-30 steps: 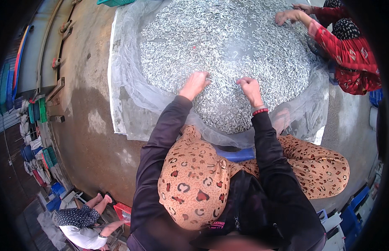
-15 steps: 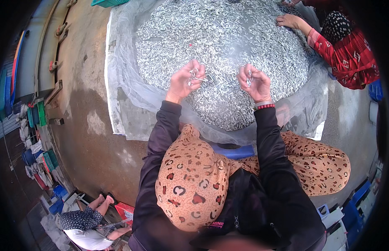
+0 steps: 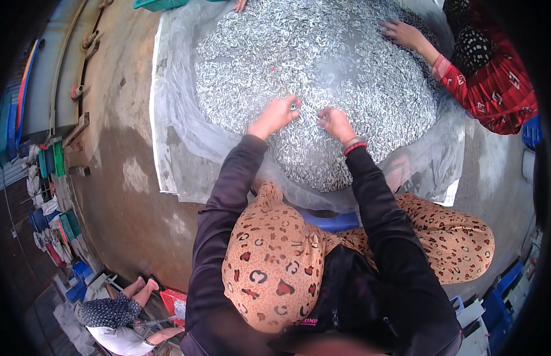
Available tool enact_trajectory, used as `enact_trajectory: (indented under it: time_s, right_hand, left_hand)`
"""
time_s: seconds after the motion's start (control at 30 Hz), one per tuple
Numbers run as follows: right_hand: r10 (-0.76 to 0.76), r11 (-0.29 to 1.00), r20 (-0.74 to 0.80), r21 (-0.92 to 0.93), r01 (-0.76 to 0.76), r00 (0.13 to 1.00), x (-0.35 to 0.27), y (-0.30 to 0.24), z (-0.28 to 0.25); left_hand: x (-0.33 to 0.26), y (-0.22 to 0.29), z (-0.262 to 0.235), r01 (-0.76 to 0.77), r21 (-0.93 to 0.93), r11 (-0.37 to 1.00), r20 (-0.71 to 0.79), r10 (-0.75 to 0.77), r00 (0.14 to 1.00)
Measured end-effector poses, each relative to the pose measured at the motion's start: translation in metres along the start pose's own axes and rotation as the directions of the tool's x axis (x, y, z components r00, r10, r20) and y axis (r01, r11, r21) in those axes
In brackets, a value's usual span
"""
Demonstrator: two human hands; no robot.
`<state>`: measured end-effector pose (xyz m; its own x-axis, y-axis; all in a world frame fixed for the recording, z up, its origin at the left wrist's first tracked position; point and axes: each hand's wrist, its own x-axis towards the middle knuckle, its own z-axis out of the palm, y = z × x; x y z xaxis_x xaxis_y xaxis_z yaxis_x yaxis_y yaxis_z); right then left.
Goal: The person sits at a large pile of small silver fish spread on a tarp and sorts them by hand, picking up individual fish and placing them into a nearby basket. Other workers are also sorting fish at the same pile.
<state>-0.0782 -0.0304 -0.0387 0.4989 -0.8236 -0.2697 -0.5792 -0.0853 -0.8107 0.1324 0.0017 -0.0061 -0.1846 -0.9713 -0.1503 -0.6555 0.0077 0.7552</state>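
Observation:
A broad heap of small silvery fish (image 3: pixel 370 89) lies in front of me on a pale mesh net (image 3: pixel 186 127). Over the near middle of the heap, my left hand (image 3: pixel 276 116) is turned palm down with its fingers curled toward the thumb. Whatever it grips is too small to make out. Just to its right, my right hand (image 3: pixel 337 123) pinches with thumb and fingers, and a pale bit like a small fish shows at the tips. The two hands face each other, a short gap apart.
A co-worker's hand (image 3: pixel 403 34) rests on the heap at the far right; another person's fingers (image 3: pixel 240 5) show at the far edge. A green basket (image 3: pixel 160 5) stands far left. Behind me at left, a person stoops by a red crate (image 3: pixel 172 304). My blue seat (image 3: pixel 332 222) is under me.
Both my hands have turned from palm up, with small fish in them, to palm down and moved closer together. The co-worker's hand slid left over the heap; other fingers appeared at the far edge.

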Motion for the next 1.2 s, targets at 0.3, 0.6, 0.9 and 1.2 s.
enact_trajectory:
  time_s: [0.3, 0.6, 0.9, 1.2]
  right_hand:
    - [0.174, 0.61, 0.112, 0.768, -0.197, 0.978, -0.012, -0.031, -0.039]
    - [-0.356, 0.925, -0.079, -0.17, 0.339, 0.931, -0.032, -0.14, -0.032]
    - [-0.336, 0.941, -0.148, -0.094, 0.325, 0.93, -0.045, -0.176, -0.05]
    - [0.012, 0.992, -0.312, 0.123, 0.028, 0.95, 0.022, -0.121, -0.108]
  left_hand:
    - [-0.014, 0.022, -0.018, 0.015, -0.342, 0.94, -0.074, -0.043, 0.996]
    - [-0.021, 0.051, 0.006, 0.261, -0.878, -0.402, 0.423, -0.392, 0.817]
    - [-0.013, 0.024, 0.028, 0.322, -0.799, -0.509, 0.504, -0.273, 0.819]
    - [0.172, 0.046, -0.271, -0.088, -0.965, -0.246, -0.074, -0.066, 0.995]
